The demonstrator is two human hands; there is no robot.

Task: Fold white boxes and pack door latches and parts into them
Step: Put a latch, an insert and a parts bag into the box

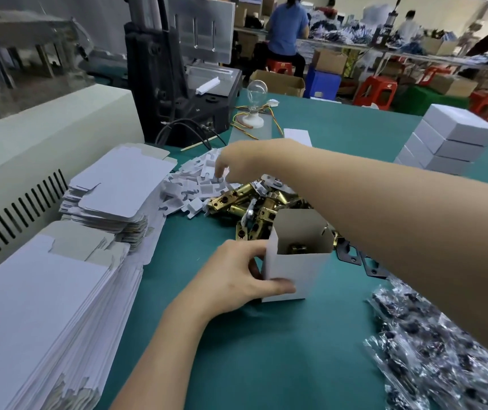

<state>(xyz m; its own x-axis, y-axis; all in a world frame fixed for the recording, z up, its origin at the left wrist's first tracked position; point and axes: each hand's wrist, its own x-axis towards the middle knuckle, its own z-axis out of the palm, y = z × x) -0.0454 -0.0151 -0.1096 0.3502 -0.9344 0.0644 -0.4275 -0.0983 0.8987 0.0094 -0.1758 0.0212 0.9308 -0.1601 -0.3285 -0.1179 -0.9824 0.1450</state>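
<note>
Beside stacked flat blanks (44, 306), gripping the upright open white box (293, 270) on the bench (266, 350) with left hand (234, 279), fingers (253, 248) curled round it, 1 brass latch (296, 248) already inside. With right hand (237, 162) down on the white inserts (195, 184), cannot tell whether pinching any. Next, probably: lift 1 insert cleanly, drop into box.

The green table (266, 350) carries stacks of flat box blanks (44, 306) at the left, a heap of white card inserts (189, 187) touching a pile of brass door latches (237, 202), an upright open white box (293, 270), black plates (373, 269), bags of dark parts (432, 344), and folded white boxes (450, 143) stacked far right.
</note>
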